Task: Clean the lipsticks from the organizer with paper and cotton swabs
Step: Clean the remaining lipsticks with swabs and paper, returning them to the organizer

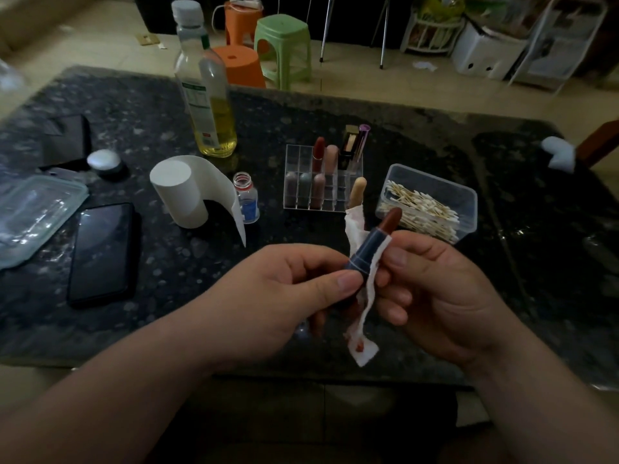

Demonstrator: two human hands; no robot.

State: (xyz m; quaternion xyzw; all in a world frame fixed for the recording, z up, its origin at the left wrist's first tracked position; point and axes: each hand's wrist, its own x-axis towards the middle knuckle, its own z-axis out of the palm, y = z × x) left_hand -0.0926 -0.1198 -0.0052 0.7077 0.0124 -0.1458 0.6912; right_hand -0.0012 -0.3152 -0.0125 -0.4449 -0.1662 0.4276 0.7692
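Observation:
My left hand [294, 289] grips the base of a dark grey lipstick [370, 244] whose brown-red tip points up and to the right. My right hand [435, 289] pinches a stained white paper strip [365, 313] against the lipstick's barrel; the strip hangs down between both hands with a red smear near its lower end. Behind them a clear acrylic organizer [294, 152] holds several lipsticks in its cells. A beige lipstick [357, 192] stands just outside it. To its right, a clear tub of cotton swabs [425, 205] sits open.
On the dark stone table [502, 279] stand a paper roll [182, 192], a small open bottle [248, 199], a tall oil bottle [206, 88], a black phone [102, 252], a clear lid [37, 216] and a small round jar [105, 162]. Stools [281, 45] stand beyond the table.

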